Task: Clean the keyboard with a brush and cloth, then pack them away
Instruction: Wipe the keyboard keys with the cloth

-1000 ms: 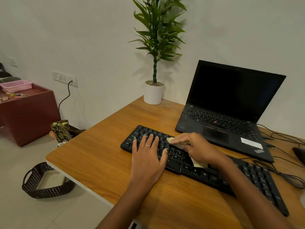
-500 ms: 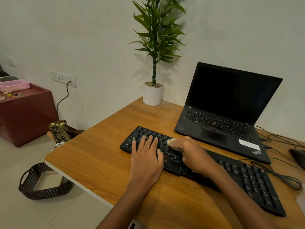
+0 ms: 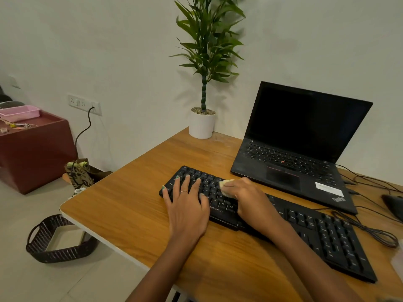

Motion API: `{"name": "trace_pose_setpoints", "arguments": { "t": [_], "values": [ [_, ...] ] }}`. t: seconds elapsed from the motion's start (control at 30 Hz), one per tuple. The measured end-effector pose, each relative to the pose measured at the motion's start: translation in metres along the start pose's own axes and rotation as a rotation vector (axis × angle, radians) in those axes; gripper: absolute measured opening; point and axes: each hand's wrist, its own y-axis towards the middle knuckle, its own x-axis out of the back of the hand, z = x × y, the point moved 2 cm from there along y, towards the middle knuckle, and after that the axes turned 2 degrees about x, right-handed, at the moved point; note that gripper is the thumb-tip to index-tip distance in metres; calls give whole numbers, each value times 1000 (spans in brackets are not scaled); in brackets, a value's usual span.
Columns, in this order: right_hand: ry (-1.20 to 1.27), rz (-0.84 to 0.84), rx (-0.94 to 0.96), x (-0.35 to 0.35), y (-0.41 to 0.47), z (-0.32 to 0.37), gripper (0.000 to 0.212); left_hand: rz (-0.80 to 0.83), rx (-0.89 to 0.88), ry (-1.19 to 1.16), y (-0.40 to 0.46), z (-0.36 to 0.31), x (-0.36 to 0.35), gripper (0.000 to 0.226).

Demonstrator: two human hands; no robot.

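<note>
A long black keyboard point(image 3: 322, 236) lies slanted across the wooden desk point(image 3: 122, 205). My left hand point(image 3: 187, 205) rests flat on its left end with the fingers spread over the keys. My right hand point(image 3: 250, 199) grips a small pale yellow cloth point(image 3: 225, 186) and presses it onto the keys near the keyboard's middle; most of the cloth is hidden under the fingers. No brush is in view.
An open black laptop point(image 3: 301, 149) stands just behind the keyboard. A potted plant point(image 3: 202, 123) sits at the desk's far edge. Cables point(image 3: 370, 229) and a dark mouse point(image 3: 394, 205) lie at the right. A dark woven basket point(image 3: 58, 243) stands on the floor by the desk's left corner.
My right hand with the cloth has slid a little to the left along the keys, closer to my left hand, which stays flat on the keyboard's left end.
</note>
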Motion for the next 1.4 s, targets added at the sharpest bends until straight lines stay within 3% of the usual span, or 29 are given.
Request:
{"name": "trace_pose_setpoints", "arguments": {
  "t": [0.07,0.2,0.33,0.4,0.53,0.67,0.83,1.0,1.17,1.4],
  "values": [
    [-57,4,8,-2,-2,-3,47,-4,7,-13,-1,0,0,48],
    [142,56,74,3,-2,13,51,-10,22,-34,0,-1,2,48],
    [-44,-5,14,-4,-2,-4,53,-93,168,-169,2,3,8,45],
    [-5,15,28,-5,-4,-2,53,-121,232,-240,2,4,10,45],
    [146,81,77,-1,-4,12,52,-128,225,-290,4,6,8,43],
    [-36,10,-1,-2,-6,-7,54,-190,246,-434,3,8,10,37],
    [123,86,118,-7,-9,22,53,-257,247,-485,3,7,11,32],
    [9,-17,18,-6,-7,3,52,-296,262,-575,3,9,11,29],
    [116,59,178,-12,-20,48,49,-362,276,-609,5,8,10,25],
    [32,134,-125,12,-28,7,44,-247,249,-498,4,7,7,36]
  ]
}}
